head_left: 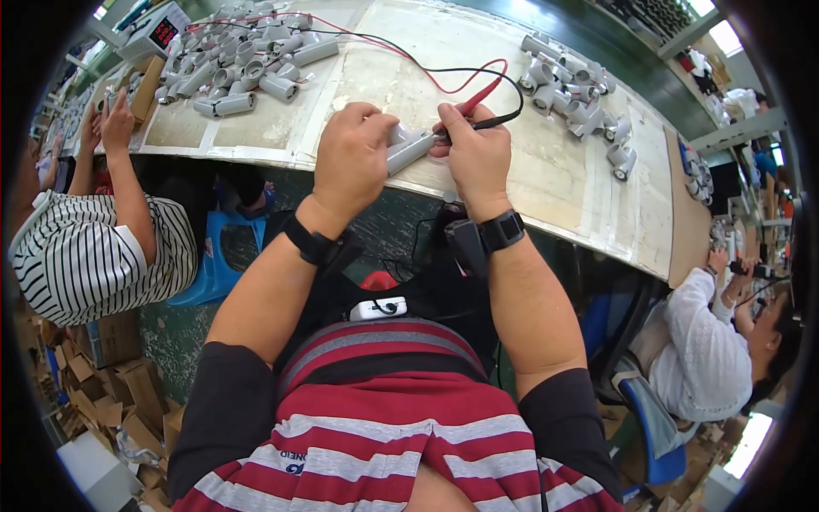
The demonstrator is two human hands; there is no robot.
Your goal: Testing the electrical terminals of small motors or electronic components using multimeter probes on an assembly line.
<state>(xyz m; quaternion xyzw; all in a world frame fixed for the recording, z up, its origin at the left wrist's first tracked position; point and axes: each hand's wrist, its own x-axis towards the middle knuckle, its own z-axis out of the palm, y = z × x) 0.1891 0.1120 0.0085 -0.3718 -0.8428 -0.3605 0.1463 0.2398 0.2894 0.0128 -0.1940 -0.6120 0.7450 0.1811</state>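
Over the near edge of the worktable [380, 72], my left hand [350, 158] is closed around a grey plastic tube-shaped part [411, 154], which sticks out toward the right at a slant. My right hand [479, 162] pinches a red test probe [479, 99] and a black test probe [496, 122] together. The tips of the probes meet the right end of the grey part, though my fingers hide the exact contact. From the probes, a red and a black wire arc across the table to the far left.
Many similar grey parts lie heaped at the far left [247, 72], and a smaller heap [572, 90] is at the right. A power supply [158, 36] with a red display stands beyond the left heap. A person in stripes [111, 247] sits left, another in white [699, 341] right.
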